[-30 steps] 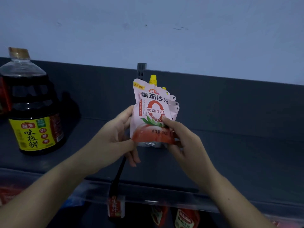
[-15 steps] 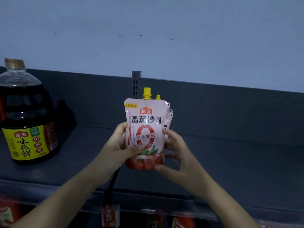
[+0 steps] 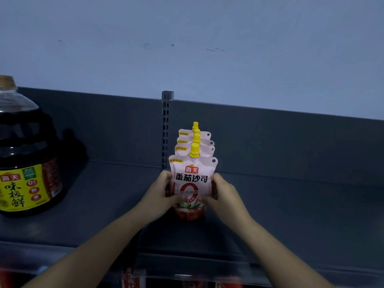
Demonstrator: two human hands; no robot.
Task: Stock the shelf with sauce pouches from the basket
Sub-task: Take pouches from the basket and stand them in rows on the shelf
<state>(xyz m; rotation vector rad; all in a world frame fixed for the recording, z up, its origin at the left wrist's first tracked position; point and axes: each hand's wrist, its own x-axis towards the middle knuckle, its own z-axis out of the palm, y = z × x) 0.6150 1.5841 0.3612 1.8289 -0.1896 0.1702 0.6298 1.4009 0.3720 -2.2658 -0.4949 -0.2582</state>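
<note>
Dark grey shelf (image 3: 291, 215) below a pale wall: sauce pouches (image 3: 192, 173) stand upright in a row at its middle, front pouch grasped at both sides by left hand (image 3: 161, 193) and right hand (image 3: 223, 194); soy sauce bottle (image 3: 25, 163) stands far left

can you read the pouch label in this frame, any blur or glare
Head view: dim, bluish light, no glare on the front pink yellow-capped sauce pouch; its top lettering reads sharp, but its red base and the left hand and right hand gripping it are blurred; the big dark soy sauce bottle throws a shadow rightward.
</note>
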